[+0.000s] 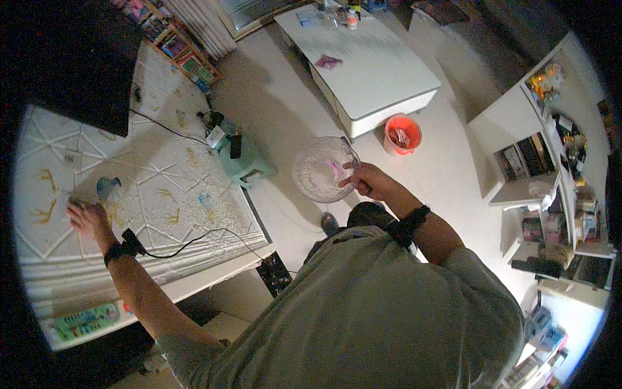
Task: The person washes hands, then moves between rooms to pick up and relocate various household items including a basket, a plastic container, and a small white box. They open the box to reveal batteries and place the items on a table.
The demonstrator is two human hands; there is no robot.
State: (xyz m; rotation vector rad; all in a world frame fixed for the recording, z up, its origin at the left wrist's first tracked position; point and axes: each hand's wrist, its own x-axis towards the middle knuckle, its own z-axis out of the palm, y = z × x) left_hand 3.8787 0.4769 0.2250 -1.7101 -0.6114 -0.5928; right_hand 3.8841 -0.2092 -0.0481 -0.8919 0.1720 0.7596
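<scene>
My right hand (368, 181) grips the right rim of a clear plastic basin (313, 170), holding it above the floor. A small pink patch shows inside the basin near my fingers. My left hand (89, 219) reaches far out to the left, its fingers spread at a white wall panel (146, 150) with raised lines and yellow antler-like patterns. Whether the fingertips touch the panel, I cannot tell. Close by the left hand is a blue vase-shaped decoration (107, 187). A black strap with a small device and cable (132, 242) is on the left wrist.
A white low table (384, 73) bears a purple cloth (328, 61) and a bottle (352, 20). Beside it stands a red bucket (403, 135) with scraps inside. A green stool (245, 163) carries small items. A bookshelf (180, 51) and white shelving (505, 102) flank the floor.
</scene>
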